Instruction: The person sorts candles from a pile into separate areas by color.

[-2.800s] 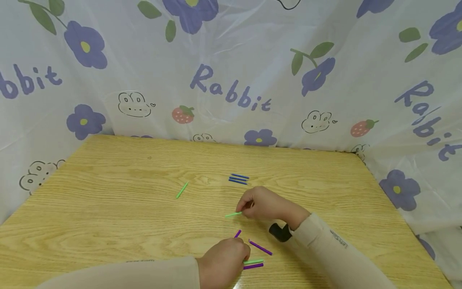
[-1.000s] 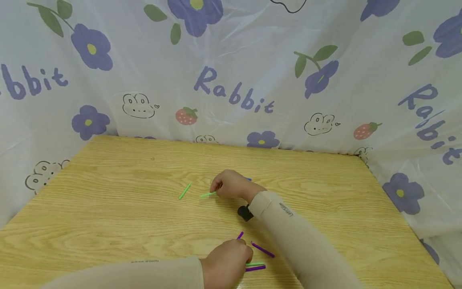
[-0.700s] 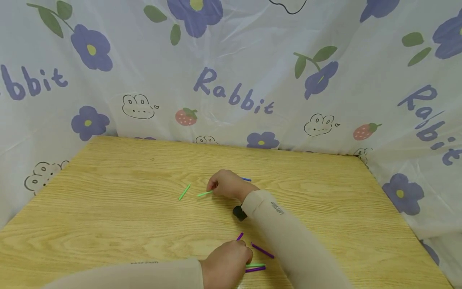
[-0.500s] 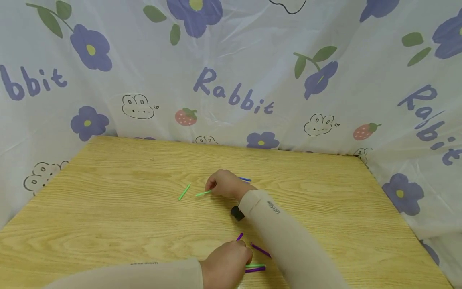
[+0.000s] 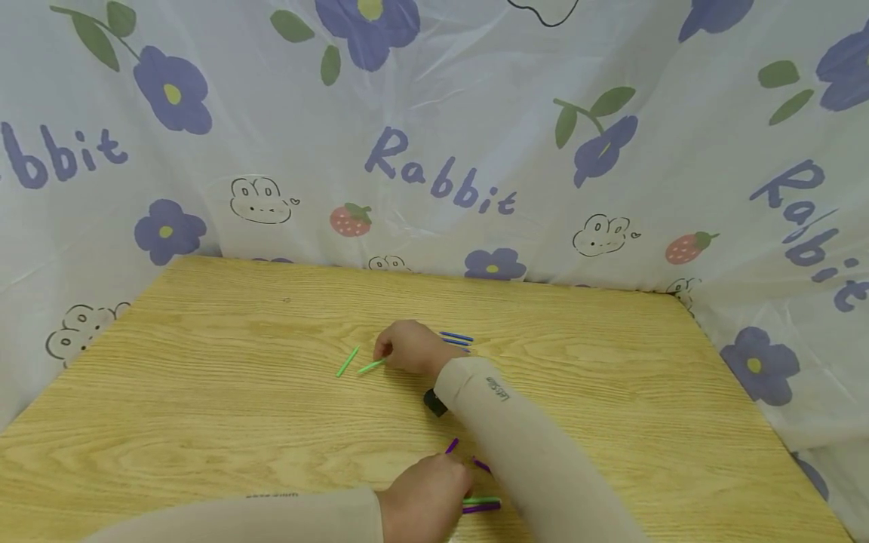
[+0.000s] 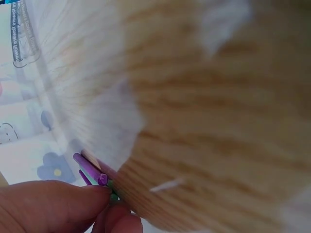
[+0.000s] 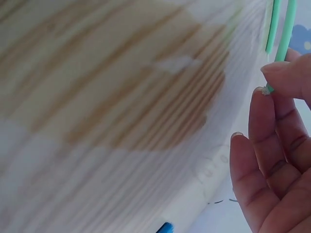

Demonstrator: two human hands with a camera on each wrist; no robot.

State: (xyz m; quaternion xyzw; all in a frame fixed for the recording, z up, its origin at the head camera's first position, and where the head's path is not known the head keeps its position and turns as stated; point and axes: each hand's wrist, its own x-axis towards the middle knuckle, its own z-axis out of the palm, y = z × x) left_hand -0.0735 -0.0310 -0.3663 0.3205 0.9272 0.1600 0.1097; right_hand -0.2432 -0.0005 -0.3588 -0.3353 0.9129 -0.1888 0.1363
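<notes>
In the head view, my right hand (image 5: 410, 347) pinches the near end of a slim green stick (image 5: 371, 366) with a pointed tip. The thumb and forefinger grip its whitish end in the right wrist view, the other fingers loosely bent. Just left lies a second green stick (image 5: 347, 362), slanted. At the front, my left hand (image 5: 424, 494) has thumb and fingers together over a green stick (image 5: 483, 501) and a purple stick (image 5: 481, 508), which poke out rightward side by side. Another purple stick (image 5: 452, 446) shows beyond its knuckles; the hand hides the rest.
Three blue sticks (image 5: 456, 337) lie side by side behind the right wrist, partly covered. A further purple stick (image 5: 480, 464) is partly hidden under the right sleeve (image 5: 523, 437). The wooden table (image 5: 204, 362) meets a patterned curtain (image 5: 434, 113) at the back.
My right hand has carried its green stick leftward and away from me, up beside the lying green stick. The blue sticks show again behind the wrist. My left hand has stayed in place.
</notes>
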